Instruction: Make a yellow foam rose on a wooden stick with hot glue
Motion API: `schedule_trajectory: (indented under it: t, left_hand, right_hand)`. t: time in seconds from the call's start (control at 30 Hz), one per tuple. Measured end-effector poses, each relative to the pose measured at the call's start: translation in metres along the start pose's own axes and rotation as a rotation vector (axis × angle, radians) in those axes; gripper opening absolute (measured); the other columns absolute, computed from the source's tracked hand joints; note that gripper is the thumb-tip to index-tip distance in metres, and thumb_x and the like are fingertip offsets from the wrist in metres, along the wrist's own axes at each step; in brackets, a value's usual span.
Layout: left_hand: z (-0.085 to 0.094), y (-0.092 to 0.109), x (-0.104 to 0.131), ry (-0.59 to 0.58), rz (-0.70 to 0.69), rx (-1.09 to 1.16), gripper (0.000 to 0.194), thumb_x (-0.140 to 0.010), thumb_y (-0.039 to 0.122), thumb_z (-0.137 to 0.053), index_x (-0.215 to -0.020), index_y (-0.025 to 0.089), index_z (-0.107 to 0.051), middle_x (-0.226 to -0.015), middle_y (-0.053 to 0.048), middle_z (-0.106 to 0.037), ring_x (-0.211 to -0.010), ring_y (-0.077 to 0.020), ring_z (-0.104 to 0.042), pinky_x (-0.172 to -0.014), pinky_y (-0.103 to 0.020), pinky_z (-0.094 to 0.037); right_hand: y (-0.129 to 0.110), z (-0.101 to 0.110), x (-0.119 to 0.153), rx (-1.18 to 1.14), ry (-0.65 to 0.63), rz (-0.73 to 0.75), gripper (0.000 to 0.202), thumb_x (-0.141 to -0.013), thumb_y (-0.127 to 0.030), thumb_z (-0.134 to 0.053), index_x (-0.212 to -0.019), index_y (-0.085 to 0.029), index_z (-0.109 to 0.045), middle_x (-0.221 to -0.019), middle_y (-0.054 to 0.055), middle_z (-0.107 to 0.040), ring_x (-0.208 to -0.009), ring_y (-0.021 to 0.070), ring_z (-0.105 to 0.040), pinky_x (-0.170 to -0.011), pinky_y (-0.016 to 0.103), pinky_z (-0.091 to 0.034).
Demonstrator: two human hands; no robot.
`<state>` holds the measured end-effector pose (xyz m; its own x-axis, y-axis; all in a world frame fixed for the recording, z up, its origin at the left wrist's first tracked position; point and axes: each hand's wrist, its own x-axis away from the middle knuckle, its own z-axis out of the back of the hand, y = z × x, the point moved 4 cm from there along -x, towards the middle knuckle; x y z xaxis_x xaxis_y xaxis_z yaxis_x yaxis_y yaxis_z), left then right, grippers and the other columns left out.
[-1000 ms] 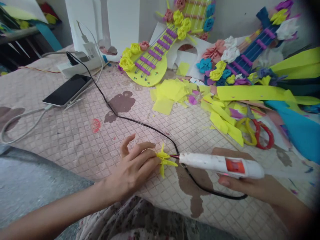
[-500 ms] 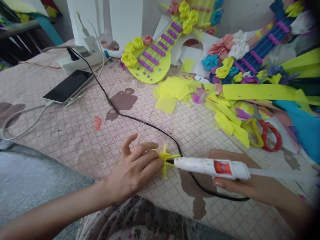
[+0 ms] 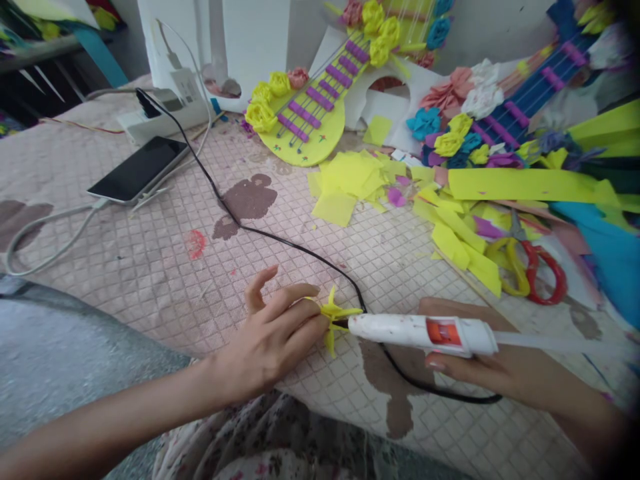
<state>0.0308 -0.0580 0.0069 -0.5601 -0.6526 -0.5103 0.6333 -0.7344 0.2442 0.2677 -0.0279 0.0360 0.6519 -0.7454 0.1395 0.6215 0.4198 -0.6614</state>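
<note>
Between the fingertips of my left hand [image 3: 283, 333] is a small yellow paper flower [image 3: 330, 343] with narrow pointed petals, low over the quilted cloth; its left part is hidden by my fingers. My right hand [image 3: 480, 373] is closed around a white hot glue gun [image 3: 390, 330], held level with its dark nozzle pointing left at the flower's middle. The nozzle tip meets the flower, though any glue is too small to make out. A pale glue stick [image 3: 550, 341] comes out of the gun's back end. The gun's handle and trigger are hidden.
A black cord [image 3: 300, 247] crosses the cloth to a power strip [image 3: 165, 120]. A phone [image 3: 137, 170] on a white cable lies at left. Red and yellow scissors [image 3: 543, 273] rest among yellow paper pieces [image 3: 350, 180]. Behind stand flower-trimmed paper guitars, one yellow [image 3: 305, 143], one blue [image 3: 500, 130].
Both hands, the flower and the glue gun keep nearly the same place. The whole view has shifted very slightly.
</note>
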Motion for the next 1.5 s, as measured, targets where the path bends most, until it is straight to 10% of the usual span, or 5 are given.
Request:
schedule_trajectory:
  t: [1.5]
  left_hand:
    - [0.001, -0.003, -0.011, -0.015, 0.139, 0.137, 0.011, -0.091, 0.020, -0.051, -0.087, 0.024, -0.061, -0.085, 0.003, -0.066, -0.101, -0.0156, -0.054, -0.110, -0.045, -0.014]
  right_hand:
    - [0.000, 0.000, -0.005, 0.030, 0.009, 0.033, 0.032, -0.082, -0.045, -0.057, -0.064, -0.021, -0.046, -0.058, -0.005, -0.050, -0.047, 0.0096, -0.047, -0.042, 0.022, -0.032]
